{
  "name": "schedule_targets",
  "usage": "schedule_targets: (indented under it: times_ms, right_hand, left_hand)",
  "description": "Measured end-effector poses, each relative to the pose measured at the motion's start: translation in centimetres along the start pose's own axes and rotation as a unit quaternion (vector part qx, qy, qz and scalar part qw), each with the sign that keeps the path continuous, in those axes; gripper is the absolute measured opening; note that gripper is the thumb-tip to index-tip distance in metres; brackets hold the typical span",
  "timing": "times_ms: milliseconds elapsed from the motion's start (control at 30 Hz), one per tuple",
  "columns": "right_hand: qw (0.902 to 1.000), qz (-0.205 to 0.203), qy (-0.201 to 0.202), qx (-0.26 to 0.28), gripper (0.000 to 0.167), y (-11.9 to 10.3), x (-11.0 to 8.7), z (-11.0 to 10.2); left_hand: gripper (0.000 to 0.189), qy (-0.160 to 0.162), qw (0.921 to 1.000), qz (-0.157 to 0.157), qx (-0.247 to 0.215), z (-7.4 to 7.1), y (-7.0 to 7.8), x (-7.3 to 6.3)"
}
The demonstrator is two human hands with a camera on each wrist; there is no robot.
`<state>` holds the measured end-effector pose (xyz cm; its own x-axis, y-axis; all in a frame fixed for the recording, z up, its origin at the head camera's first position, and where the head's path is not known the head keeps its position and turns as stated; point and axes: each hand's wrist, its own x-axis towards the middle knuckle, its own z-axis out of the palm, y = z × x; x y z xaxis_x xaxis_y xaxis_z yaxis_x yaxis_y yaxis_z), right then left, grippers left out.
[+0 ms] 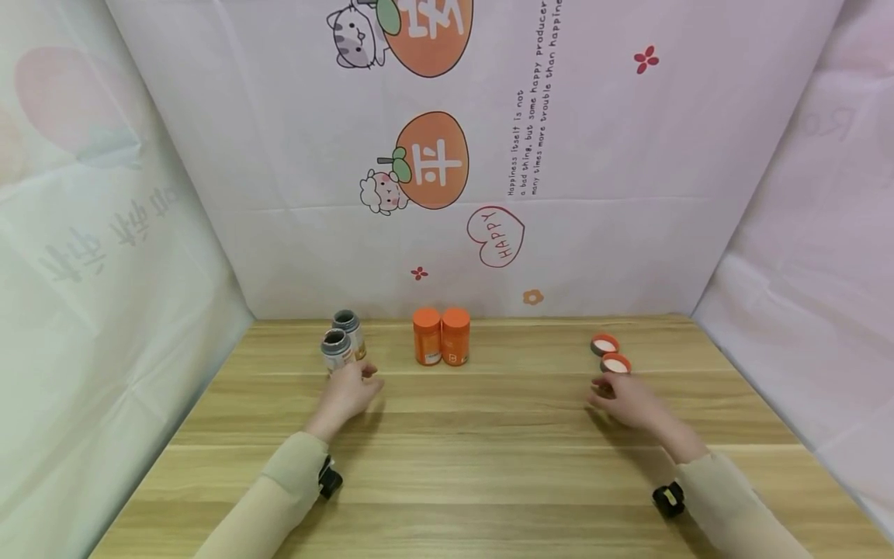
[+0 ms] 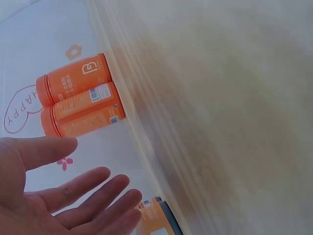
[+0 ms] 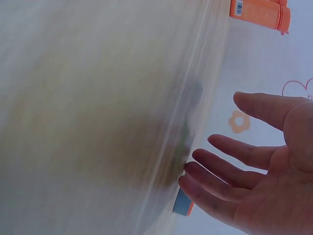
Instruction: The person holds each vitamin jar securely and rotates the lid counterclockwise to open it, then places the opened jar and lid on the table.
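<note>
In the head view, my left hand (image 1: 347,392) is over the table just in front of two uncapped bottles with grey threaded necks, a front bottle (image 1: 338,355) and a rear bottle (image 1: 355,341). Its fingers are spread and relaxed in the left wrist view, holding nothing. On the other side, my right hand (image 1: 631,400) hovers close to two orange lids, a near lid (image 1: 616,363) and a far lid (image 1: 604,345), whose pale insides face up. Relaxed, separated fingers (image 3: 234,152) show in the right wrist view, with nothing in them. A grey-and-orange lid edge (image 3: 183,202) peeks out past the fingertips.
Two capped orange bottles, a left one (image 1: 427,341) and a right one (image 1: 456,341), stand side by side upright near the back of the wooden table (image 1: 461,450). A printed white sheet (image 1: 601,233) rises behind the table, with more sheeting at both sides.
</note>
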<state>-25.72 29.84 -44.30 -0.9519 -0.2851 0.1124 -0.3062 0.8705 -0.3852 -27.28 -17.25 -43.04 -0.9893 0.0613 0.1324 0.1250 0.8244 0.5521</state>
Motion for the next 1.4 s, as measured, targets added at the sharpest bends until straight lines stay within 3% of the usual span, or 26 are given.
schedule_targets:
  times_ms: [267, 500, 767, 967, 1400]
  right_hand:
    - [0.9999, -0.008, -0.008, 0.0, 0.044, -1.2, 0.8, 0.4]
    - [0.9999, -0.011, -0.007, 0.004, 0.043, -2.1, 1.6, 1.0]
    - [0.9992, 0.002, -0.037, 0.015, 0.048, -3.0, 2.4, 1.2]
    - [0.9996, -0.005, -0.027, -0.006, 0.047, -3.3, 3.2, 1.5]
    - [0.9996, -0.005, -0.028, 0.006, 0.05, -3.8, 4.3, 2.1]
  left_hand:
    - [0.039, -0.03, 0.9989, 0.002, -0.037, 0.3, 0.9, 0.4]
    - [0.041, -0.026, 0.9986, 0.024, -0.039, 1.1, 1.1, 1.3]
    - [0.041, -0.034, 0.9986, 0.012, -0.039, 1.8, 1.6, 2.2]
    - [0.041, -0.04, 0.9981, 0.005, -0.046, 1.9, 1.9, 2.8]
    - [0.041, -0.051, 0.9969, -0.003, -0.059, 2.7, 2.7, 4.2]
